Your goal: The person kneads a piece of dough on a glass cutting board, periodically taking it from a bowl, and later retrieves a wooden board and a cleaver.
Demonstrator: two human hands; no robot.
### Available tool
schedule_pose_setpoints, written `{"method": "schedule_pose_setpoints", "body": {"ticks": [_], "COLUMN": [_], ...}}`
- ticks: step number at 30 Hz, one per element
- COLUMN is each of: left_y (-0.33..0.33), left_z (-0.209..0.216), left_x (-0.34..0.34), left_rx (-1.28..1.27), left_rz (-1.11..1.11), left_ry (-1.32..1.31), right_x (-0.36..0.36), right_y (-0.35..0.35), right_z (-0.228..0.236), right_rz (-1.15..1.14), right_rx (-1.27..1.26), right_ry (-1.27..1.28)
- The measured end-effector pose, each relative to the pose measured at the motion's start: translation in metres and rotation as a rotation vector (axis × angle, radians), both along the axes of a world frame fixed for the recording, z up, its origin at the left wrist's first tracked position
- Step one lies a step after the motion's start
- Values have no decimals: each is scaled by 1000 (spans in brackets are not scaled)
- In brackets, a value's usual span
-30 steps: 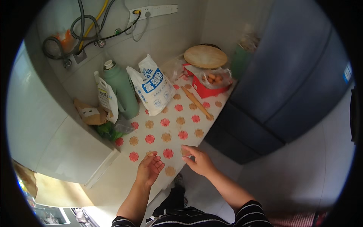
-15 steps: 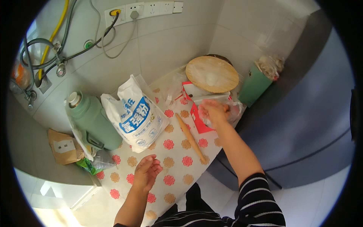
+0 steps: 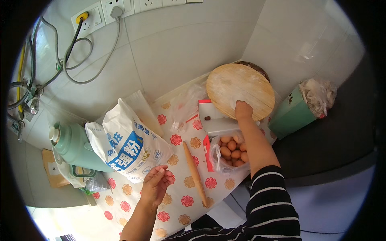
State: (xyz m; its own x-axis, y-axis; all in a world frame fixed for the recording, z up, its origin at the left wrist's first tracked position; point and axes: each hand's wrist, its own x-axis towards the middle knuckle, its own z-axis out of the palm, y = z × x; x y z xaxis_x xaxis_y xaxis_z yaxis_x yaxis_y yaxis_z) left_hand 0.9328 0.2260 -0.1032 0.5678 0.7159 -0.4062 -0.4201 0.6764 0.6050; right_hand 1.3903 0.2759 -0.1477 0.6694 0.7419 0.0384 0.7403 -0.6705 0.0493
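My right hand point(image 3: 243, 110) reaches over the near part of a round wooden board point(image 3: 225, 86) dusted with white powder. Its fingers are closed against the board; whether anything is pinched in them is hidden. Below that forearm, brown eggs point(image 3: 232, 146) lie in a clear plastic bag point(image 3: 217, 160), next to a red and white box point(image 3: 213, 118). My left hand point(image 3: 157, 182) hovers over the table with loosely curled fingers and holds nothing. It is nearest to a large white and blue flour bag point(image 3: 134, 150). A wooden rolling pin point(image 3: 194, 172) lies between the two arms.
A green thermos jug point(image 3: 80, 146) stands left of the flour bag, with a brown paper packet point(image 3: 52, 168) beside it. A green container stuffed with plastic bags point(image 3: 293, 110) is at the right. Cords hang from wall sockets point(image 3: 116, 12). A flowered cloth point(image 3: 136, 209) covers the table.
My right hand has moved from the egg bag up and away onto the wooden board, leaving the eggs in sight. The view has shifted. My left hand stays near the flour bag.
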Motion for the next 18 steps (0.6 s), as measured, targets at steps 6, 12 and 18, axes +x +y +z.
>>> {"method": "schedule_pose_setpoints", "body": {"ticks": [6,12,18], "left_y": [0,-3,-7], "left_z": [-17,-21,-19], "left_x": [13,24,21], "left_rx": [-52,-97,-101], "left_rz": [31,-21,-22], "left_ry": [-5,8,15], "right_x": [-69,-96,-81], "right_y": [24,40,35], "right_z": [23,-17,-41], "right_rz": [238,136,164], "right_rx": [71,-21,4], "right_ry": [178,239,210]}}
